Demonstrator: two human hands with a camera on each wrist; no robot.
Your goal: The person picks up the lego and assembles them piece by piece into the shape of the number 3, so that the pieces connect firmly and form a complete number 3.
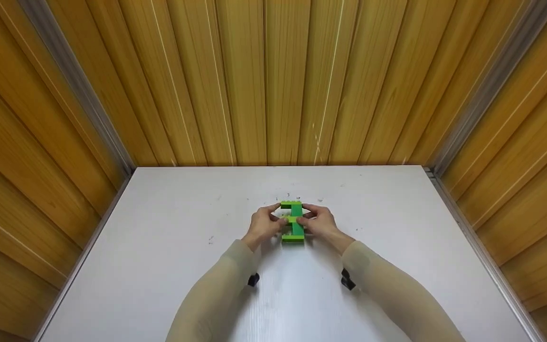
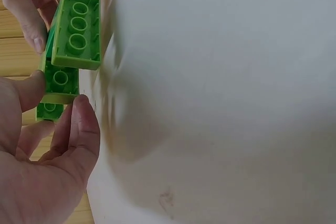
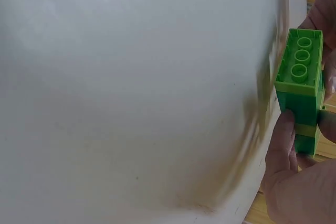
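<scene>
Toy building bricks are joined into an E-shaped piece, held between both hands in the middle of the head view. Dark green bricks (image 1: 297, 230) form its spine. Three light green bricks stick out to the left: a far one (image 1: 290, 203), a middle one (image 1: 291, 219) and a near one (image 1: 293, 238). My left hand (image 1: 262, 225) pinches the middle brick (image 2: 60, 78) between thumb and fingers. On the other side my right hand (image 1: 323, 223) grips the dark green spine (image 3: 301, 107). The near brick's hollow underside (image 3: 300, 59), with round tubes, faces the wrist cameras.
The white table (image 1: 159, 266) carries small dark marks (image 1: 211, 240). Wood-patterned panels (image 1: 287, 85) rise behind it and at both sides, with grey metal posts (image 1: 79, 90) at the corners. Black wrist devices (image 1: 347, 280) show below both sleeves.
</scene>
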